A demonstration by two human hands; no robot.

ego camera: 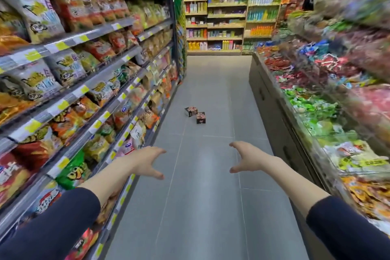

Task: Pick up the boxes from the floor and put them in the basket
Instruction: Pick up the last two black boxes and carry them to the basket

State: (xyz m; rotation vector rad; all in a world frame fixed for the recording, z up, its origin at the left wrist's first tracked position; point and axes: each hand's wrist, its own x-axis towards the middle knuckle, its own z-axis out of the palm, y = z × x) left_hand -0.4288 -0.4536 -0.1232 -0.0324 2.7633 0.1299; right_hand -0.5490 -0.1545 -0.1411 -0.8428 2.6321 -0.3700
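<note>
boxes (191,111), two of them, small and dark with a reddish picture on the faces, lie on the grey tiled floor (211,207) in the middle of the frame, a little left of centre in the aisle. they touch or nearly touch at one corner. the nearer box (200,118) sits slightly right of the other. the print on them is too small to read.

both arms reach forward from the bottom corners in dark blue sleeves (63,224). the left hand (147,161) and right hand (245,159) hang over the floor at lower centre, well short of the boxes and apart from each other. each has its fingers and thumb spread wide in a loose c and holds nothing.

along the left of the frame, grey shelves (69,38) hold rows of snack bags in white, orange, yellow, red and green. yellow price tags (63,45) line the shelf edges, and their writing is blurred. some bags carry a cartoon face and yellow lettering that i cannot read.

on the right, clear-fronted bins (329,133) are filled with loose wrapped sweets and packets, sorted by colour: red, green, pink and orange. this side is blurred.

at the upper centre, wooden shelves (225,15) across the aisle end carry bottles in blue, green, orange and yellow. their labels are unreadable.
</note>
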